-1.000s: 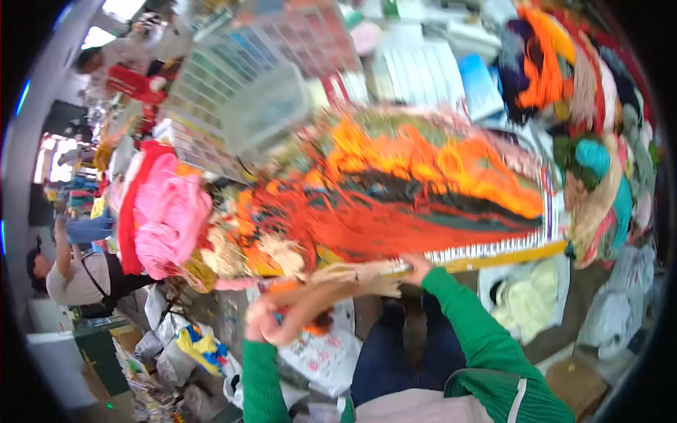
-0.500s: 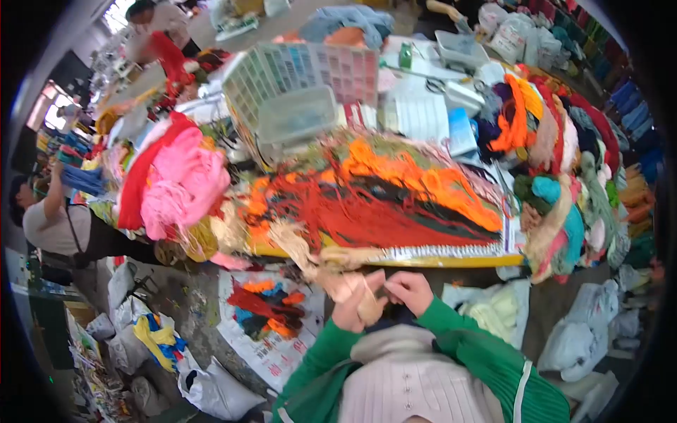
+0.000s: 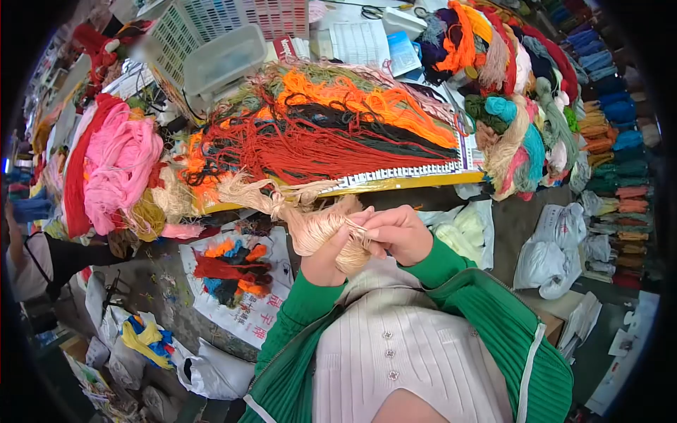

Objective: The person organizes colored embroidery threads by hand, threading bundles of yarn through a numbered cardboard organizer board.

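My left hand (image 3: 330,255) is wrapped round a beige yarn bundle (image 3: 315,231) in front of my chest, at the table's near edge. With fingers pinched together, my right hand (image 3: 396,233) grips strands at the bundle's right side. A beige skein (image 3: 248,194) trails from the bundle over the edge to the left. Behind it, long red yarn (image 3: 310,149), black strands and orange yarn (image 3: 360,99) lie spread across the table.
Pink yarn (image 3: 121,166) is heaped at the left, mixed skeins (image 3: 518,141) at the right. A clear plastic box (image 3: 226,60) stands behind. On the floor are a sheet with yarn scraps (image 3: 243,317) and white bags (image 3: 550,257). Part of another person (image 3: 35,261) shows at far left.
The view has tilted down and turned right. My hands are now closer together on the yarn, which shows as a fuller bundle. The person at left is mostly out of view.
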{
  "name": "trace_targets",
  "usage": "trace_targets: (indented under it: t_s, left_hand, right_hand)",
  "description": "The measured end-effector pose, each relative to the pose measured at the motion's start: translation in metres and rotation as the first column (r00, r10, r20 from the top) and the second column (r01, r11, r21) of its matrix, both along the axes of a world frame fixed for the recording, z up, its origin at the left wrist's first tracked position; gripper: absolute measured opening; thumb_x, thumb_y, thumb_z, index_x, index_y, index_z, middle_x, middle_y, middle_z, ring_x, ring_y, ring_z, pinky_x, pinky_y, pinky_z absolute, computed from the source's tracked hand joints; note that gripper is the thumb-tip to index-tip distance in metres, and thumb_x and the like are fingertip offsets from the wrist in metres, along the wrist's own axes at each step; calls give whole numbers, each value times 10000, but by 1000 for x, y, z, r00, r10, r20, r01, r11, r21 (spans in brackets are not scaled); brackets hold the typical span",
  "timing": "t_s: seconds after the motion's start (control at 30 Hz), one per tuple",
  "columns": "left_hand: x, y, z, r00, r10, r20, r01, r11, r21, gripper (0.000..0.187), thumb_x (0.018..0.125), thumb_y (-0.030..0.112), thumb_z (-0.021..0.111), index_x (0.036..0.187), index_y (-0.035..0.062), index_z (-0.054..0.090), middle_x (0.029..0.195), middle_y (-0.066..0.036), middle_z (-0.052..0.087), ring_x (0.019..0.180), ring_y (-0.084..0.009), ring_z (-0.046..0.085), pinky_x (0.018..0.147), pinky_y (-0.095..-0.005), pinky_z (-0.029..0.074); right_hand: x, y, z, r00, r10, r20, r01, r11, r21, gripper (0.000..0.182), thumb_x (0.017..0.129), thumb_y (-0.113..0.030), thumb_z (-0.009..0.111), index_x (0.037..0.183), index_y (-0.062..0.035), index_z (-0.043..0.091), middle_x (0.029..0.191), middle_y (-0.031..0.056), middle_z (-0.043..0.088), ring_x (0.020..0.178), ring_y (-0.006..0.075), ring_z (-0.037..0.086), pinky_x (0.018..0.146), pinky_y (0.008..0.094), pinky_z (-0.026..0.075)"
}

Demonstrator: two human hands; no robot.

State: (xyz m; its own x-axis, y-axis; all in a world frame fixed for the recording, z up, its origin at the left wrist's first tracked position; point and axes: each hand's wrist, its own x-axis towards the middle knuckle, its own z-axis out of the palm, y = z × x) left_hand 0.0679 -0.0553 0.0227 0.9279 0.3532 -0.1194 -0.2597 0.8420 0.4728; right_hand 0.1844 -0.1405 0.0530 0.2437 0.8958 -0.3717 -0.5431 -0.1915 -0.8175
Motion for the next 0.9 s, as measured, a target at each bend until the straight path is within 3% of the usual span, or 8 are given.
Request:
trace_targets:
  t_s: [0.07, 0.17, 0.2, 0.27, 0.5, 0.57, 0.67, 0.9]
  left_hand:
    - [-3, 2, 2, 999, -34, 30, 39, 977, -208, 318, 810, 180, 364, 1039, -26, 444, 1119, -156, 408, 1010, -225, 418, 855, -360, 325]
    - [-5, 4, -3, 999, -8, 38, 16, 972, -233, 280, 790, 146, 402, 1007, -22, 461, 1104, -175, 414, 1005, -239, 421, 854, -364, 328]
    - [-5, 4, -3, 999, -17, 38, 25, 972, -232, 280, 790, 146, 402, 1007, -22, 461, 1104, -175, 414, 1005, -239, 421, 854, -364, 328]
    - [-4, 4, -1, 999, -21, -49, 19, 999, -37, 237, 762, 86, 440, 971, -21, 474, 1089, -192, 420, 1003, -251, 421, 856, -363, 328]
    - [-3, 7, 5, 995, -9, -99, -2, 994, -106, 238, 751, 51, 452, 971, -39, 468, 1069, -186, 438, 998, -242, 426, 866, -351, 321]
    - [-2, 6, 8, 995, 35, -90, -33, 999, 22, 250, 759, 49, 445, 991, -44, 458, 1072, -174, 442, 1002, -232, 425, 867, -343, 323]
    - [-3, 7, 10, 996, 35, -84, -28, 996, 84, 268, 769, 61, 437, 1015, -44, 445, 1079, -157, 442, 990, -220, 433, 851, -327, 340]
    - [-7, 11, 3, 996, -32, -81, 30, 999, -32, 281, 775, 90, 439, 1028, -30, 446, 1078, -144, 445, 977, -217, 440, 837, -321, 350]
  right_hand:
    - [1, -2, 6, 989, -20, -150, 23, 999, 21, 125, 734, -43, 478, 787, 31, 563, 537, 52, 490, 431, 87, 439, 402, 183, 347]
    - [-3, -1, 13, 996, -29, -80, 29, 1000, -2, 123, 738, -50, 493, 805, 25, 564, 538, 38, 489, 436, 75, 434, 395, 178, 341]
    - [-5, 0, 13, 996, -38, -80, 38, 999, -2, 123, 738, -50, 493, 805, 25, 564, 538, 38, 489, 436, 75, 434, 395, 178, 341]
    - [-9, 1, 13, 995, -30, 96, 35, 998, -57, 119, 736, -59, 515, 809, 21, 565, 526, 20, 480, 425, 58, 416, 382, 173, 322]
    - [-11, 3, 15, 993, -69, 95, 72, 997, -33, 100, 728, -65, 536, 777, 17, 567, 489, 3, 453, 398, 41, 383, 370, 169, 285]
    - [-14, 6, 18, 994, -94, 59, 100, 990, -102, 87, 726, -59, 539, 761, 15, 569, 483, -1, 449, 395, 35, 370, 364, 169, 272]
    - [-13, 6, 14, 995, -95, 21, 95, 995, -41, 78, 725, -51, 538, 751, 16, 567, 526, 2, 467, 401, 31, 350, 360, 170, 259]
    - [-10, 2, 9, 969, -142, -201, 148, 989, 15, 54, 716, -16, 527, 745, 20, 556, 654, 15, 511, 454, 34, 357, 381, 169, 266]
